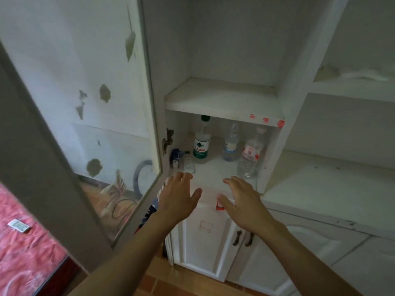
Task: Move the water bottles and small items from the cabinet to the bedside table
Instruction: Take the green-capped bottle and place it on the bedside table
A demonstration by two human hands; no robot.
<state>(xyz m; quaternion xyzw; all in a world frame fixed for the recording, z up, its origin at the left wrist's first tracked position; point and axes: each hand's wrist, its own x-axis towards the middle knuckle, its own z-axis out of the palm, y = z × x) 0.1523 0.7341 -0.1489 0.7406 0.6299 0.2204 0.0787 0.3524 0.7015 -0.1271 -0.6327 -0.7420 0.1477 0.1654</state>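
Three water bottles stand on the lower shelf (213,169) of the open white cabinet: a green-capped, green-labelled bottle (202,144) at the left, a blue-labelled bottle (230,144) behind in the middle, and a red-labelled bottle (250,155) at the right front. A small blue box (175,155) and a white item (189,165) lie at the shelf's left end. My left hand (178,195) hovers with fingers spread at the shelf's front edge, just short of the white item. My right hand (241,199) is likewise spread and holds nothing, below the red-labelled bottle.
The glass cabinet door (89,124) stands swung open at my left, close to my left forearm. The upper shelf (222,99) overhangs the bottles. Closed lower doors with dark handles (242,238) sit beneath. A bed with a red cover (23,242) lies at the far left.
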